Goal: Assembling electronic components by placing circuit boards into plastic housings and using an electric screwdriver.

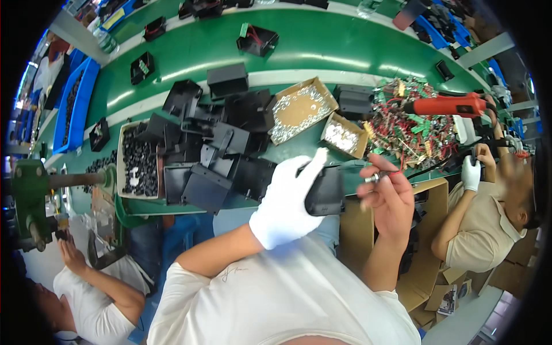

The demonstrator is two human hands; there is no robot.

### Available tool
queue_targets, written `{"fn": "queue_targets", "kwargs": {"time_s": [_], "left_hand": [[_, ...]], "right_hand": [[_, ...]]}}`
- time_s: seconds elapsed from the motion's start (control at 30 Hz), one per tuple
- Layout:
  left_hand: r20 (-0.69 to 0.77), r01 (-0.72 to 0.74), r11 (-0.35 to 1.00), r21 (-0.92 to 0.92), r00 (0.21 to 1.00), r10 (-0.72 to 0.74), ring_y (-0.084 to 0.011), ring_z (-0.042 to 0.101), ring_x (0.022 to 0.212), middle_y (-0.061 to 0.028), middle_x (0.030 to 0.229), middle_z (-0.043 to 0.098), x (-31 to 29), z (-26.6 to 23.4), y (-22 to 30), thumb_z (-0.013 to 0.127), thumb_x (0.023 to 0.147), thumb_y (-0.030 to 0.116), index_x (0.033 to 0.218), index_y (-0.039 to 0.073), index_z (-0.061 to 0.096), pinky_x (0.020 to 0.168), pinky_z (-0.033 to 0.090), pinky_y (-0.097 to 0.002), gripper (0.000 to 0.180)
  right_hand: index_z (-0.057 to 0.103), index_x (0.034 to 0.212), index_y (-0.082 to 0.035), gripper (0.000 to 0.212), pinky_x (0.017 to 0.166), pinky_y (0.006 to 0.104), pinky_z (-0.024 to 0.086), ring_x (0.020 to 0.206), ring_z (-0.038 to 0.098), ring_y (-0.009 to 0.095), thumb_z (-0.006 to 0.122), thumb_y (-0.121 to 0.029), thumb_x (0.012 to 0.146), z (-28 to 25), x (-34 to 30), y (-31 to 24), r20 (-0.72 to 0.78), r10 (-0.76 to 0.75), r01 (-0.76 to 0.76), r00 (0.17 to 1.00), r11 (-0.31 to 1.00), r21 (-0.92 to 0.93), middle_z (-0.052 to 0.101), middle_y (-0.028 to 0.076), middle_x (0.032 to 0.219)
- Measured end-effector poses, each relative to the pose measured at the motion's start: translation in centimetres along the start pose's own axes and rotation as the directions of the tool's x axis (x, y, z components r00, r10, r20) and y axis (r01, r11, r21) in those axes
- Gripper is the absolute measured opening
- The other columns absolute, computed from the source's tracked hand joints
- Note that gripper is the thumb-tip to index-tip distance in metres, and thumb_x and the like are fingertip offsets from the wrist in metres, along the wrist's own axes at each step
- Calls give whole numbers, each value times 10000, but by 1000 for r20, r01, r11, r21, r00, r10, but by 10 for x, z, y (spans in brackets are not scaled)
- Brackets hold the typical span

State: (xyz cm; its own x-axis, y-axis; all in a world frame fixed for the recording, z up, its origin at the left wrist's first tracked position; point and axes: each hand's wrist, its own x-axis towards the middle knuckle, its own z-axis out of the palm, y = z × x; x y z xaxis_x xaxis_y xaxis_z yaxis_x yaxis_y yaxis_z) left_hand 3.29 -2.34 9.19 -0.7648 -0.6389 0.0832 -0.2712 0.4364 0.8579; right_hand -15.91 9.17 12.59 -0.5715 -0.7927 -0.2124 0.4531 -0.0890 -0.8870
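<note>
My left hand (286, 201), in a white glove, is closed around a black plastic box (326, 194) in front of my chest. To its right, my bare right hand (393, 208) pinches a small silvery metal part (375, 177) with a thin red wire on it. The part and the box are apart. Beyond my hands stand a cardboard tray of metal rings (303, 138) and a smaller carton of shiny metal pieces (343, 138). At the right lies a heap of red wires with green and yellowish connectors (405, 129).
Many black boxes (210, 187) are piled left of my hands, beside a bin of small black parts (138, 167). A red power tool (451, 106) hangs over the wires. Co-workers sit on both sides. A green machine (31, 195) stands at far left, a cardboard box (426, 215) below right.
</note>
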Motion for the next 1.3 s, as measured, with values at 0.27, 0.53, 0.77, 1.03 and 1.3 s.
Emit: {"fn": "queue_targets", "kwargs": {"time_s": [0.27,0.53,0.77,1.03,1.3], "left_hand": [[-61,-242,932,270,962,268,-379,568,1133,-188,1335,548,18,-6,-1,745,684,59,1536,21,456,954,512,-400,900],[-76,-245,944,221,961,267,-349,571,1165,-138,1353,582,19,-4,-1,781,646,25,1514,48,503,998,488,-395,911],[-65,-282,920,273,948,310,-364,565,1118,-159,1332,549,20,-7,-7,750,686,42,1512,8,474,922,525,-380,871],[-34,-303,916,264,946,322,-365,562,1128,-163,1334,545,21,-5,-11,771,678,40,1522,0,454,963,506,-387,903],[-22,-283,928,243,955,297,-334,563,1189,-120,1368,579,20,0,-14,871,619,80,1535,46,472,1039,466,-391,999]], "right_hand": [[746,1050,23,182,588,213,489,636,639,158,732,39,869,15,-7,21,271,-140,242,952,887,-393,763,122,999],[780,951,-16,124,507,240,403,522,508,113,766,2,828,33,-15,23,212,-149,255,966,411,-875,704,45,760],[786,964,-34,143,487,258,355,489,448,106,788,-32,821,36,-6,26,195,-123,222,973,272,-936,655,6,652],[767,878,-61,90,497,332,405,491,518,216,794,-68,793,39,0,40,285,-275,332,918,139,-933,687,46,658],[750,847,-68,94,562,412,471,582,619,334,737,-162,844,39,7,29,282,-77,286,956,40,-957,716,106,731]]}}
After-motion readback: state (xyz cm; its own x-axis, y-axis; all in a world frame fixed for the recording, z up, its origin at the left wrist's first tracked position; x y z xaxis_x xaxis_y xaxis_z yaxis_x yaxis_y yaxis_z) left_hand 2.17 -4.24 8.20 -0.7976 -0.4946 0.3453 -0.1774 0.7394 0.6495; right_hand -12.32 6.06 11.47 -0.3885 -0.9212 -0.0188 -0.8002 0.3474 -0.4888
